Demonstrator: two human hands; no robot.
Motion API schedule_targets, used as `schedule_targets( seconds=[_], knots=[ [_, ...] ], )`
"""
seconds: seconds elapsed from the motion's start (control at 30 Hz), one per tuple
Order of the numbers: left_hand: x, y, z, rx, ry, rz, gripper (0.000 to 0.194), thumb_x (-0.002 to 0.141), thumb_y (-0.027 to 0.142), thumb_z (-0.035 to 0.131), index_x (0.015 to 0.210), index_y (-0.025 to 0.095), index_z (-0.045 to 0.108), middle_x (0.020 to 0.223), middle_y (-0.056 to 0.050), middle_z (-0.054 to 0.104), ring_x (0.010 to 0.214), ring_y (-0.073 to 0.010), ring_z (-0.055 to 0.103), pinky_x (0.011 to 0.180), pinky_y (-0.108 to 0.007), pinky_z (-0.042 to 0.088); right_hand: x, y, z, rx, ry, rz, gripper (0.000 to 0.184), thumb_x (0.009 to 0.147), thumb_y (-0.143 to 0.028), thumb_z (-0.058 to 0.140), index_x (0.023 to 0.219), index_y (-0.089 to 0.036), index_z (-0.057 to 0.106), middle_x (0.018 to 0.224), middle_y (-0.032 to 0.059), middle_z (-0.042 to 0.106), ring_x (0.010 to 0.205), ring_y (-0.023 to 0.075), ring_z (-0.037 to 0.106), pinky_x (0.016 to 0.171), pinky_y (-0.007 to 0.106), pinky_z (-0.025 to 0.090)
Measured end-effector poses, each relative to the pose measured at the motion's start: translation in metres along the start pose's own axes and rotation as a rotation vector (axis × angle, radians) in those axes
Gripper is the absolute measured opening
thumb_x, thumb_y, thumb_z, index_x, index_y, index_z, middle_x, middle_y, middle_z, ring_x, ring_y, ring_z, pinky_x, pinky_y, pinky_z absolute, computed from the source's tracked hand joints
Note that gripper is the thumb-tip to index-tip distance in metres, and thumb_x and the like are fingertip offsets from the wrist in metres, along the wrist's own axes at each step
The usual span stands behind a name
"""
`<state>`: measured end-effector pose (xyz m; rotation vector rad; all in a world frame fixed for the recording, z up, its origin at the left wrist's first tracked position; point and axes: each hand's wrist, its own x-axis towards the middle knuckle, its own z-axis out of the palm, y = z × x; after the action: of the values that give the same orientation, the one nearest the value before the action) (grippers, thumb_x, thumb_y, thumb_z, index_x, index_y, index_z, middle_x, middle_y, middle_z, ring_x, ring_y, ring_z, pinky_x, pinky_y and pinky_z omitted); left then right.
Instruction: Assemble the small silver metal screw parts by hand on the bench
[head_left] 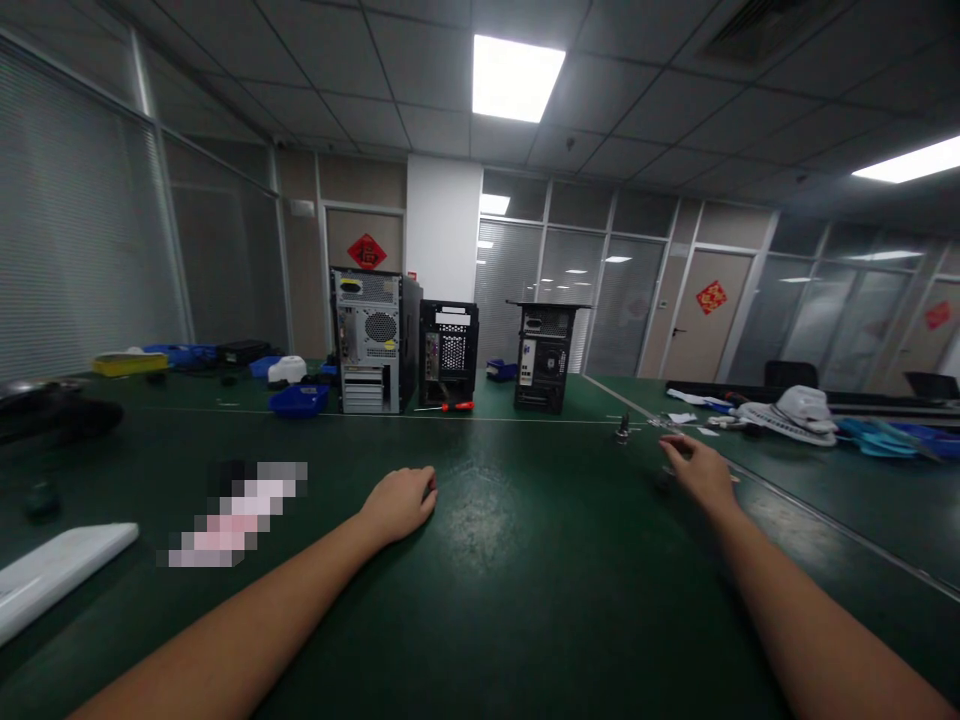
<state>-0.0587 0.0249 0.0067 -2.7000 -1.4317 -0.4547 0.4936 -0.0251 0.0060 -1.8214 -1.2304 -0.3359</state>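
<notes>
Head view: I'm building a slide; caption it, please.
Left hand and right hand at a green table, three computer cases standing beyond.

Green tabletop [540,600], red-handled screwdriver [456,406]

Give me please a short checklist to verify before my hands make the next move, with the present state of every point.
1. Left hand free of any object: cannot tell; its fingers are curled and the palm side is hidden.
2. Right hand holding something firmly: cannot tell; its fingertips are too small and blurred.
3. Small dark upright object apart from the right hand: ok, a gap shows between them.
4. All three computer cases upright: ok.
5. Red-handled screwdriver lying flat: ok, in front of the middle case.
6. Flat dark piece within the rightmost case's outline: not ok, it sticks out at the sides.
</notes>
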Motion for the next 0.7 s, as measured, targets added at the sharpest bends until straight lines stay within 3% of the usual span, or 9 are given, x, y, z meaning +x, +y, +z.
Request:
schedule_targets(
  seconds=[0.3, 0.7],
  knots=[
    [-0.002, 0.001, -0.004, -0.001, -0.008, 0.004, 0.018, 0.092, 0.034, 0.049, 0.097, 0.022, 0.061, 0.095, -0.008, 0.070, 0.091, -0.0247, 0.066, 0.077, -0.033, 0.047, -0.006, 0.019, 0.001, -0.148, -0.112, 0.066, 0.046, 0.086, -0.050, 0.051, 0.110, -0.019, 0.076, 0.101, 0.0123, 0.076, 0.094, 0.0307, 0.069, 0.082, 0.040, 0.049],
    [-0.001, -0.001, -0.001, -0.006, -0.006, 0.013, 0.018, 0.093, 0.034, 0.049, 0.099, 0.022, 0.061, 0.096, -0.008, 0.071, 0.091, -0.0248, 0.066, 0.079, -0.033, 0.047, -0.007, 0.016, 0.002, -0.100, -0.163, 0.079, 0.044, 0.083, -0.046, 0.055, 0.108, -0.018, 0.077, 0.099, 0.0123, 0.077, 0.092, 0.0302, 0.071, 0.077, 0.039, 0.050]
  ],
)
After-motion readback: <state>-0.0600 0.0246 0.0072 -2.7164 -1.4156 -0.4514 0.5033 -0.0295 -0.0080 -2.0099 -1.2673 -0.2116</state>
